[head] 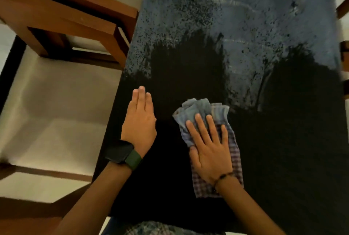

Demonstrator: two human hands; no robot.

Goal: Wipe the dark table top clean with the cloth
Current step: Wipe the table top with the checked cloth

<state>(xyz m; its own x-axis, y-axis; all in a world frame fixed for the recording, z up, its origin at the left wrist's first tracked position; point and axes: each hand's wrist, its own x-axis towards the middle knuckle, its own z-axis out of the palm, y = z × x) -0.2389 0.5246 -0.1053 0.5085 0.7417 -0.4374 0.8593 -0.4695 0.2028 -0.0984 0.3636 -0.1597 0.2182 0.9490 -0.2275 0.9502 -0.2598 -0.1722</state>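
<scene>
The dark table top (283, 149) fills the middle and right of the head view. Its far half looks grey-blue, speckled and streaked, while the near half is plain black. A checked cloth (204, 110), blue-grey at its bunched far end and reddish nearer me, lies flat on the near middle of the table. My right hand (207, 147) presses down on the cloth with fingers spread. My left hand (139, 121) rests flat on the bare table to the left of the cloth, fingers together, holding nothing. A dark watch with a green strap sits on the left wrist.
A brown wooden chair frame (62, 17) stands at the upper left, close to the table's left edge (117, 91). Pale floor tiles (56, 106) lie to the left. More wooden pieces show at the right edge (344, 49).
</scene>
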